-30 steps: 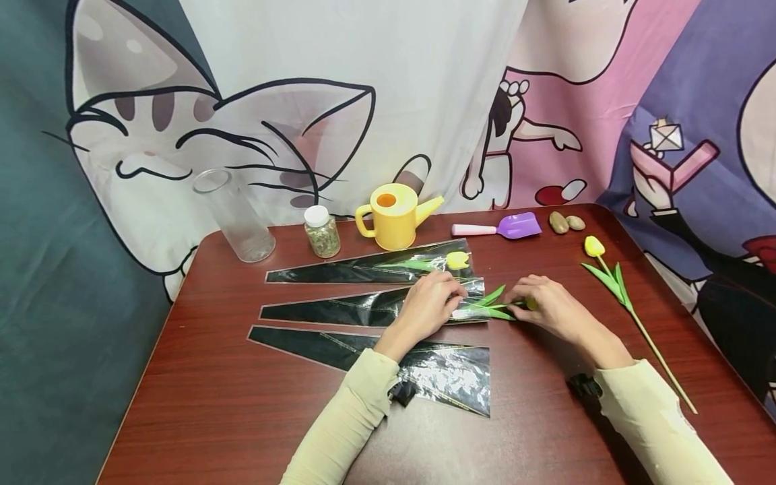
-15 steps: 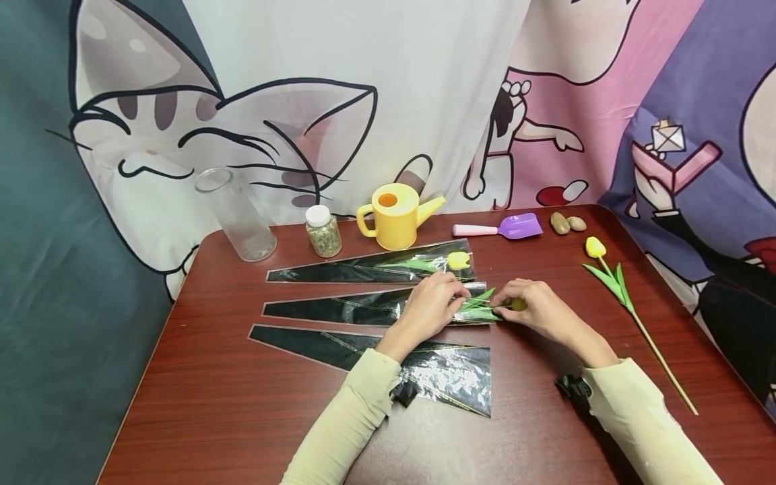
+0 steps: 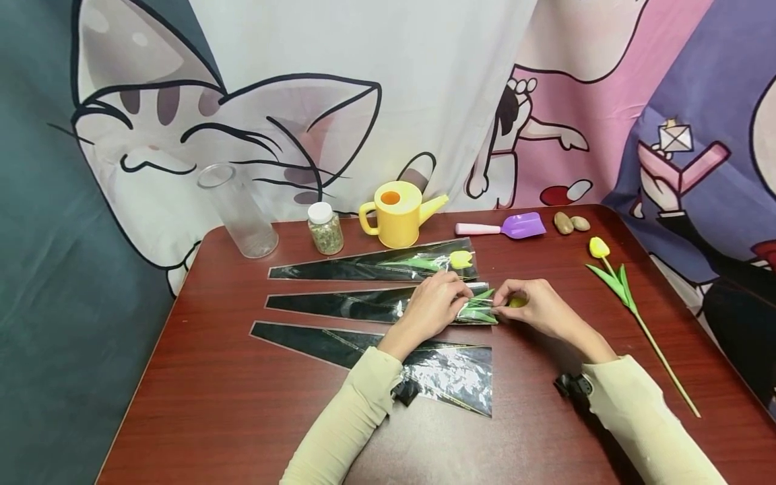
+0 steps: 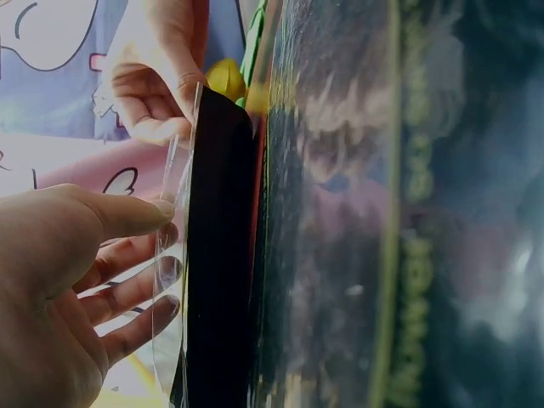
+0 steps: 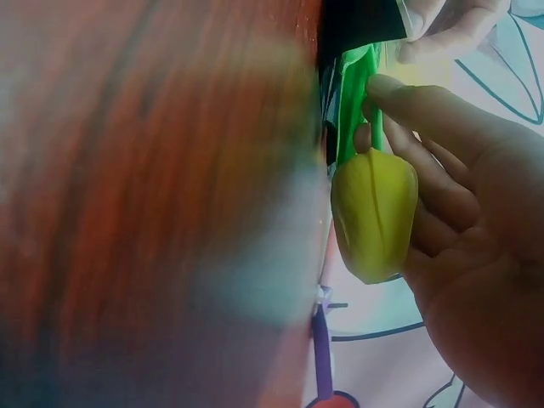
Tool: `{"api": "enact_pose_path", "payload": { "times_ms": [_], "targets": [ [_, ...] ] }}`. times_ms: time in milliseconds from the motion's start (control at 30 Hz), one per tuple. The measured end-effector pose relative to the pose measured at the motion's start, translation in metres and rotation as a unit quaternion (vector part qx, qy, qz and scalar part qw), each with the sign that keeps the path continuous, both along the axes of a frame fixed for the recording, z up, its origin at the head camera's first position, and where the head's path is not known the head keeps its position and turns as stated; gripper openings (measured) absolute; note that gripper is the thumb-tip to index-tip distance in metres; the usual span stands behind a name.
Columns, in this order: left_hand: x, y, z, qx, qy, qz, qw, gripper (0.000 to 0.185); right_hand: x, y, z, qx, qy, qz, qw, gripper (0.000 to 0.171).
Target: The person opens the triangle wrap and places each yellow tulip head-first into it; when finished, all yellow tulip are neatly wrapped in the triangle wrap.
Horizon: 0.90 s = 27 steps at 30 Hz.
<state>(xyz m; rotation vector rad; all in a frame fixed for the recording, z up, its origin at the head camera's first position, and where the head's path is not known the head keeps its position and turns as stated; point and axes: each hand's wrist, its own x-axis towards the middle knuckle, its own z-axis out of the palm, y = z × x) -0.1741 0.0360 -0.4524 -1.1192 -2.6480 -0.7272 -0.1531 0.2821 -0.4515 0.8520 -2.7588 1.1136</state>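
Three cellophane sleeves lie on the table (image 3: pixel 200 404), and I judge the work to be at the middle sleeve (image 3: pixel 364 306): a tulip (image 3: pixel 516 302) is being fed stem-first into its wide mouth, leaves already inside the film, yellow bud not yet in. The far sleeve (image 3: pixel 364 267) already holds a flower; the near sleeve (image 3: pixel 376 350) lies flat with nothing visible in it (my left forearm crosses it), and a loose tulip (image 3: pixel 612 276) waits well apart to the right.

My left hand (image 3: pixel 433 306) sits at the sleeve's mouth; from the left wrist view its thumb and fingertips (image 4: pixel 161 208) pinch the clear top layer, lifting it off the dark backing, fingers gently bent. My right hand (image 3: pixel 539 308) cradles the bud (image 5: pixel 374 212) in curled fingers, thumb pressed at its base where the stem starts.

I reckon the next move wants the mouth kept lifted while the bud slides straight in, without creasing the leaves.
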Motion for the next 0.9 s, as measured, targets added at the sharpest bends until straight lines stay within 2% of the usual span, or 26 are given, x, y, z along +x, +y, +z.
{"api": "enact_pose_path", "payload": {
  "times_ms": [167, 267, 500, 900],
  "targets": [
    [0.000, 0.000, 0.000, 0.005, -0.012, 0.004, 0.9999, 0.009, -0.002, 0.002, -0.002, -0.016, -0.043, -0.011, 0.999, 0.026],
    [-0.001, 0.000, 0.000, 0.004, -0.013, 0.007, 0.9999, 0.010, -0.002, 0.001, -0.001, -0.022, -0.050, -0.009, 0.999, 0.027],
    [-0.002, -0.002, 0.001, 0.005, -0.018, 0.007, 0.9998, 0.010, 0.001, -0.013, 0.010, -0.012, -0.059, -0.016, 0.998, 0.027],
    [-0.002, -0.002, 0.000, 0.007, -0.023, 0.008, 0.9997, 0.010, -0.007, -0.006, -0.003, -0.028, -0.071, -0.007, 0.997, 0.028]
  ]
}}
